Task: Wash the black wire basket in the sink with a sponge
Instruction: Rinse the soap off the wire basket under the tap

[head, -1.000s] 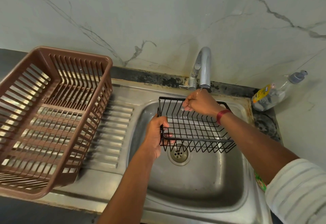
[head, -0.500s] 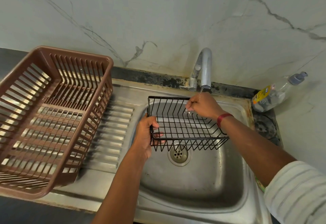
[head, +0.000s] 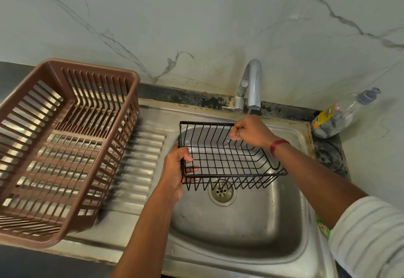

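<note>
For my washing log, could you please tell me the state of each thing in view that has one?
black wire basket: held above the sink, open side up, empty.
left hand: grips the basket's left end.
right hand: fingers curled at its far rim, under the stream.
tap: running, thin stream.
sink: drain unplugged.
brown crate: upright on the drainboard, empty.
soap bottle: leaning against the wall.

The wire basket point(head: 231, 175) is thin black-coated metal with a slight sheen, the sink point(head: 240, 229) dull brushed steel, scuffed and stained, the tap point(head: 254, 85) smooth bright metal, the slatted crate point(head: 91, 67) matt brown plastic, the bottle point(head: 336, 118) clear plastic, the wall point(head: 196, 15) glossy veined stone.
</note>
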{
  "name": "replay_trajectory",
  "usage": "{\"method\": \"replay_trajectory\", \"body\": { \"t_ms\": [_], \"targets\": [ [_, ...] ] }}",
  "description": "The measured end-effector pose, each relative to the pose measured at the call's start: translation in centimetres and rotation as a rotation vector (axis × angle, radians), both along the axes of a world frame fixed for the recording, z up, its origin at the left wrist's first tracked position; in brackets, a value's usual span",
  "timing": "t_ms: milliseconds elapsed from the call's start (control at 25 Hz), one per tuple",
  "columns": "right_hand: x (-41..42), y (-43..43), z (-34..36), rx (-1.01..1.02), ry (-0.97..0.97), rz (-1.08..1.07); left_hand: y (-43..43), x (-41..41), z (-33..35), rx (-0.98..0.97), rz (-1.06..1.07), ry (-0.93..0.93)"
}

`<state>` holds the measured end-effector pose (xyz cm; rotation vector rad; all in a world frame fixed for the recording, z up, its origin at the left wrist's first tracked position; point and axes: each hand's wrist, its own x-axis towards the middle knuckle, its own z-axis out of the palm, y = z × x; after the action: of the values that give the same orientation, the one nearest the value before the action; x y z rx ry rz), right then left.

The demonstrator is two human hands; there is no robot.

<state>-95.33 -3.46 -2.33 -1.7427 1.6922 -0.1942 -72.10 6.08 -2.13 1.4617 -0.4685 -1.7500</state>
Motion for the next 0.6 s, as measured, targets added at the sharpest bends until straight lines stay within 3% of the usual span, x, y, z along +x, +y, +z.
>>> {"method": "replay_trajectory", "body": {
  "t_ms": [200,400,520,600],
  "targets": [
    [1.1,0.2,0.0,0.015,0.014,0.061,0.2,1.2,-0.2,-0.04,0.02,-0.048],
    [1.6,-0.1,0.6,-0.013,0.01,-0.104,-0.1,2.5,0.3,-0.01,0.05,-0.043],
    [1.8,-0.1,0.9,-0.008,-0.076,-0.141,-0.1,2.5,0.4,-0.011,0.046,-0.031],
    [1.7,-0.2,1.1,-0.013,-0.005,-0.098,0.0,2.4,0.5,-0.007,0.042,-0.024]
  ]
}}
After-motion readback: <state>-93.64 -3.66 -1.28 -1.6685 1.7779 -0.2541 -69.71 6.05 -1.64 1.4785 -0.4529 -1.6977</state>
